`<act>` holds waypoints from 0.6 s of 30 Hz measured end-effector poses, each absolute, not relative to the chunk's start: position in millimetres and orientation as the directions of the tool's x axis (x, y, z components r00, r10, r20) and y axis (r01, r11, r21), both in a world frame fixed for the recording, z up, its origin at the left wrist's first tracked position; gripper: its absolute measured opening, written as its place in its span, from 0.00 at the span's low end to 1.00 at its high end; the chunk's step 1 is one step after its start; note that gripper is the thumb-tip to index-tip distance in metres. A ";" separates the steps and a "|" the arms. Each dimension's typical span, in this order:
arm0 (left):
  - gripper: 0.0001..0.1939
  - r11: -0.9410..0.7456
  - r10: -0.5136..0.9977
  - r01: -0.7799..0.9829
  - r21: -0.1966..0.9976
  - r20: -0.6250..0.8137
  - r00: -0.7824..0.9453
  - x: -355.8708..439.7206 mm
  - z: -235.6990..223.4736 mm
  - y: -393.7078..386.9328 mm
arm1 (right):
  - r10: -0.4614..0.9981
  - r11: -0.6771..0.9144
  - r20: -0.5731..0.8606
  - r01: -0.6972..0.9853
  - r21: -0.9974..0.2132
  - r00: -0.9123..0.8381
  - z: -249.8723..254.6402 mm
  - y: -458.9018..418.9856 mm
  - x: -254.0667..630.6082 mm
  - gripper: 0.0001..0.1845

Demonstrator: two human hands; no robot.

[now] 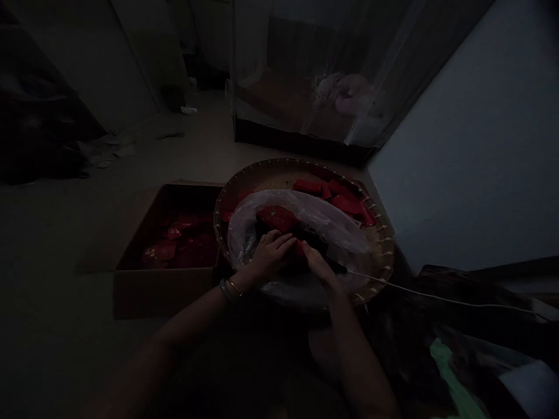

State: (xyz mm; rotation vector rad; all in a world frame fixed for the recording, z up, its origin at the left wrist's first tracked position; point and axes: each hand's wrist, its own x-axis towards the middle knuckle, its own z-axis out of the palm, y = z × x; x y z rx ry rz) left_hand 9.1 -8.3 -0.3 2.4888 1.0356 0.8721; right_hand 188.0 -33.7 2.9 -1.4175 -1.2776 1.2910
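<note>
Dim room, bare floor, pale wall at right. Round woven tray in front of me, plastic bag opened out inside. My left hand and right hand both on a small red packet over the bag's opening; grip too dark to tell. More red packets at tray's far right, others in the box at left.
</note>
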 end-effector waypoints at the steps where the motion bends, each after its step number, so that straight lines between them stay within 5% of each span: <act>1: 0.28 -0.696 0.717 0.544 0.469 0.409 0.564 9.9 -2.3 -7.3 | 0.987 -0.142 -0.152 0.166 -0.976 -0.049 4.0 -34.8 186.4 0.35; 6: 0.28 -0.654 0.756 0.552 0.517 0.431 0.493 7.9 -13.7 4.4 | 0.994 -0.080 -0.088 0.118 -0.990 -0.058 5.9 -36.7 199.8 0.35; 9: 0.26 -0.592 0.806 0.547 0.592 0.443 0.392 5.2 -16.3 9.9 | 0.993 0.028 0.062 0.319 -0.947 0.096 -1.3 -34.8 220.3 0.26; 11: 0.26 -0.559 0.829 0.541 0.629 0.445 0.339 4.2 -16.2 11.6 | 0.988 0.062 0.133 0.602 -0.796 0.074 -11.8 -33.5 231.9 0.23; 13: 0.26 -0.544 0.838 0.533 0.648 0.446 0.314 3.6 -15.4 12.0 | 0.993 0.081 0.119 0.786 -0.612 -0.010 -24.6 -32.0 239.3 0.31; 18: 0.29 -0.498 0.867 0.513 0.700 0.402 0.293 1.3 -13.3 10.3 | 0.994 0.097 0.083 0.895 -0.435 -0.067 -42.5 -22.1 245.5 0.35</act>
